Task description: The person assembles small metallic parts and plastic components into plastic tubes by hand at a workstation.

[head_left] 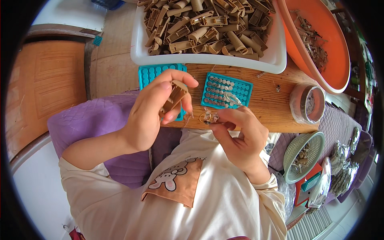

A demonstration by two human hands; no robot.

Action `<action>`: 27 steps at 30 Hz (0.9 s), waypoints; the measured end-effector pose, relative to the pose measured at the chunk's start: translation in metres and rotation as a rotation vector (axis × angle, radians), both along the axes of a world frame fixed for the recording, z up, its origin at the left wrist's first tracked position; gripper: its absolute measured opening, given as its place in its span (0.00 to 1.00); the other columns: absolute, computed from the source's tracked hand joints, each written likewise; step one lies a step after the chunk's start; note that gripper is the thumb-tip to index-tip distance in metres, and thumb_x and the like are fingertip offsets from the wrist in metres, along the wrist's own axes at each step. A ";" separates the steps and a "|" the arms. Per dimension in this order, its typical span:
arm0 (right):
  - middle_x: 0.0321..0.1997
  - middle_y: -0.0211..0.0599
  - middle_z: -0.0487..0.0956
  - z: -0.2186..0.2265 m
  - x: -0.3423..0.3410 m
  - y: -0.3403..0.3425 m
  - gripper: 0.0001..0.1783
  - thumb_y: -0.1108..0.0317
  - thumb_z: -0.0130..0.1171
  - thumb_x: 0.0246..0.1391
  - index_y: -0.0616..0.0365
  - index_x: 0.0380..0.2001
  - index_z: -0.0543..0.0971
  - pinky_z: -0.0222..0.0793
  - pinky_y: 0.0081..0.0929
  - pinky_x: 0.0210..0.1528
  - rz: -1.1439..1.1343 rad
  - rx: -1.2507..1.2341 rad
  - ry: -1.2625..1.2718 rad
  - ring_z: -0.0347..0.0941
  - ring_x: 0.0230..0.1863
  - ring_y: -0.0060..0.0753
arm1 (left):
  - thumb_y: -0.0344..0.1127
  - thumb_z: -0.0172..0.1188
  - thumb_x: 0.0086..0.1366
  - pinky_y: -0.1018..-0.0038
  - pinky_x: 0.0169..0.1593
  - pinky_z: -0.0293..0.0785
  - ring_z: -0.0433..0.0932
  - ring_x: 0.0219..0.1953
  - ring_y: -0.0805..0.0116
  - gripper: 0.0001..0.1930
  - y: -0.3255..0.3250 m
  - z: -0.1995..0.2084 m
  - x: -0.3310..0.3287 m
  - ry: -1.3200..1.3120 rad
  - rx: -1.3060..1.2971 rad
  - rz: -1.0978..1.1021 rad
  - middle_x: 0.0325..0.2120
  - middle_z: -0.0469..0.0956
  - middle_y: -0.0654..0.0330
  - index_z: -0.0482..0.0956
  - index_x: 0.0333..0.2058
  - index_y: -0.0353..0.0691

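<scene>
My left hand (pixel 146 108) is closed round a tan plastic half-shell casing (pixel 175 97), its hollow side tilted toward my right hand. In a pinch between thumb and fingers, my right hand (pixel 242 134) has a small clear plastic part (pixel 209 117) with what looks like thin wire and metal on it. The two pieces are apart, above the near edge of the table. Just beyond the right hand lies a teal tray (pixel 245 101) with rows of round silver button cells and a small clear bag on top. Another teal tray (pixel 150 73) is partly hidden behind my left hand.
A white bin (pixel 208 60) heaped with tan casings stands at the far side of the wooden table (pixel 266 108). Right of it are an orange basin (pixel 340 60) of small parts and a wrapped round tub (pixel 298 106). A green basket (pixel 290 160) sits on the purple sofa (pixel 340 120).
</scene>
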State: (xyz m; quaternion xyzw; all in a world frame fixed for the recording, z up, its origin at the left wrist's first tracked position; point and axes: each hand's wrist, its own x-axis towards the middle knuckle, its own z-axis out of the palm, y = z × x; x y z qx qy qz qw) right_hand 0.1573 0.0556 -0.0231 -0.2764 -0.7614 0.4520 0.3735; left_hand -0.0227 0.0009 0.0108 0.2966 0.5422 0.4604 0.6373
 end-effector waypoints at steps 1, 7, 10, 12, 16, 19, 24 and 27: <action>0.20 0.31 0.72 0.001 -0.003 -0.002 0.15 0.82 0.61 0.29 0.63 0.27 0.73 0.63 0.18 0.19 -0.049 -0.086 0.047 0.67 0.19 0.24 | 0.45 0.32 0.62 0.87 0.25 0.58 0.59 0.19 0.84 0.19 0.000 -0.001 0.001 0.002 -0.001 -0.001 0.24 0.68 0.65 0.64 0.40 0.37; 0.19 0.33 0.71 0.000 -0.017 -0.003 0.13 0.85 0.58 0.31 0.63 0.26 0.72 0.62 0.17 0.17 -0.088 -0.122 0.245 0.65 0.16 0.22 | 0.43 0.43 0.61 0.77 0.43 0.66 0.66 0.42 0.71 0.18 -0.002 -0.007 0.021 -0.013 0.177 0.070 0.37 0.67 0.59 0.57 0.44 0.38; 0.20 0.33 0.71 -0.004 -0.023 -0.007 0.13 0.86 0.58 0.30 0.63 0.25 0.72 0.61 0.16 0.16 -0.092 -0.127 0.275 0.65 0.16 0.22 | 0.41 0.50 0.58 0.72 0.49 0.65 0.64 0.49 0.65 0.20 -0.002 -0.002 0.019 -0.075 0.175 0.010 0.42 0.66 0.57 0.56 0.44 0.38; 0.20 0.33 0.71 -0.006 -0.024 -0.006 0.14 0.86 0.58 0.30 0.63 0.26 0.72 0.60 0.17 0.16 -0.090 -0.083 0.292 0.65 0.15 0.22 | 0.39 0.51 0.57 0.74 0.46 0.68 0.65 0.49 0.64 0.19 -0.003 -0.001 0.018 -0.063 0.160 0.006 0.42 0.66 0.55 0.57 0.44 0.39; 0.19 0.33 0.70 -0.010 -0.025 -0.007 0.16 0.87 0.58 0.28 0.63 0.26 0.73 0.59 0.17 0.15 -0.094 -0.019 0.367 0.65 0.15 0.24 | 0.38 0.53 0.56 0.76 0.44 0.70 0.67 0.47 0.64 0.20 -0.005 -0.003 0.017 -0.061 0.151 0.022 0.42 0.67 0.54 0.57 0.43 0.39; 0.18 0.33 0.69 -0.009 -0.022 -0.010 0.16 0.87 0.58 0.27 0.64 0.27 0.73 0.59 0.18 0.15 -0.105 -0.048 0.381 0.64 0.15 0.25 | 0.37 0.54 0.55 0.76 0.43 0.70 0.69 0.45 0.64 0.20 -0.005 -0.002 0.017 -0.046 0.167 0.010 0.40 0.68 0.53 0.58 0.42 0.39; 0.17 0.33 0.69 -0.010 -0.025 -0.012 0.16 0.86 0.59 0.27 0.64 0.26 0.73 0.59 0.18 0.16 -0.101 -0.009 0.389 0.64 0.15 0.25 | 0.37 0.55 0.54 0.76 0.41 0.72 0.70 0.43 0.65 0.20 -0.006 -0.006 0.017 0.013 0.238 -0.009 0.39 0.70 0.54 0.58 0.42 0.39; 0.17 0.33 0.69 -0.013 -0.027 -0.009 0.15 0.86 0.60 0.28 0.64 0.26 0.73 0.59 0.18 0.16 -0.097 0.011 0.366 0.64 0.15 0.25 | 0.36 0.56 0.53 0.76 0.41 0.71 0.71 0.42 0.65 0.20 -0.004 -0.004 0.017 -0.036 0.154 0.032 0.39 0.70 0.53 0.58 0.42 0.39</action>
